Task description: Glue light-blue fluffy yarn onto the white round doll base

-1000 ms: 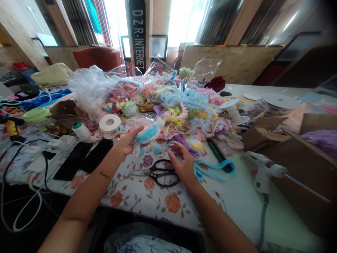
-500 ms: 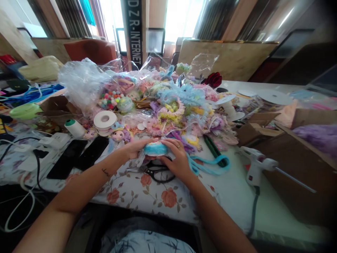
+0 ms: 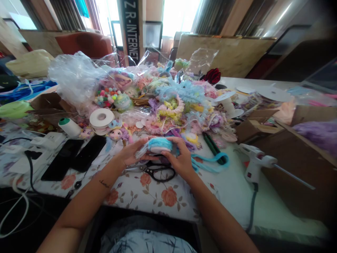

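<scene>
Between my two hands is a round white piece edged with fluffy light-blue trim (image 3: 159, 143), with pale translucent material bunched on its left. My left hand (image 3: 131, 153) grips its left side, some fingers hidden behind or under it. From the right, my right hand (image 3: 181, 157) closes on it, thumb on the white front. Scissors with black handles (image 3: 151, 171) lie on the flowered cloth just below. A light-blue soft strip (image 3: 210, 169) loops on the table right of my right hand, over the lower end of a dark green bundle (image 3: 212, 144).
A heap of pastel trims (image 3: 181, 93) fills the back. Left are a ribbon spool (image 3: 101, 117), a thread cone (image 3: 70, 127), phones (image 3: 63, 160) and a power strip (image 3: 28, 161) with cables. Right are a white glue gun (image 3: 254, 161) and a cardboard box (image 3: 289, 172).
The blue-trimmed piece has shifted slightly right and up and tilted, showing more of its white face. My left hand has slid lower along its side; my right thumb has moved onto the front.
</scene>
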`<state>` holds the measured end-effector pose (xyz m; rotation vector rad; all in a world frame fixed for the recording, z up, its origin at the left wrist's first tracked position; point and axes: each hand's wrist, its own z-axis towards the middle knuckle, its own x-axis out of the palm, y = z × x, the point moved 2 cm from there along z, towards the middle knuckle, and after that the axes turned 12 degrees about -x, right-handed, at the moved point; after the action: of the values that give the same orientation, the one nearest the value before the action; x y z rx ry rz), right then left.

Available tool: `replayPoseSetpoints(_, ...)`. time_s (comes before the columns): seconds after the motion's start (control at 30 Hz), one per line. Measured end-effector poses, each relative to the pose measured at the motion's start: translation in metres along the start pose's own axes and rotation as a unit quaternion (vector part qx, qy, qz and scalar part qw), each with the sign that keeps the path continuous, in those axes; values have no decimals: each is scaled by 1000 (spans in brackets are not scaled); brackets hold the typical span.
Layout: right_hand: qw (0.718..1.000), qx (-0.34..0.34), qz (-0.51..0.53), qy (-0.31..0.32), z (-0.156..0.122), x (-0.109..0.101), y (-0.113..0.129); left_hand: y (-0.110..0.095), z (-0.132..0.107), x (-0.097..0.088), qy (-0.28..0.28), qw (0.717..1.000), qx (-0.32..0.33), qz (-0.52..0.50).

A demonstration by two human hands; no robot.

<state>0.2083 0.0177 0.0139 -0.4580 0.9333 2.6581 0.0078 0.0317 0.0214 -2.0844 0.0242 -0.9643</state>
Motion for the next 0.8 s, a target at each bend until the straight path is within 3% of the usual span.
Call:
replayPoseSetpoints(0.1, 1000, 9, 1, -9, -2, 2, 0, 3, 3, 4, 26, 1000, 3, 13)
replayPoseSetpoints(0.33, 1000, -5, 9, -22, -8, 6, 0, 7, 2, 16, -27, 999, 28, 13)
replayPoseSetpoints(0.6, 999, -27, 16, -20, -11, 12, 5, 24, 8, 10, 35, 996, 72, -27)
replayPoseSetpoints(0.8, 999, -35, -9, 23, -5, 11, 12, 25, 3, 8, -13, 997, 72, -25)
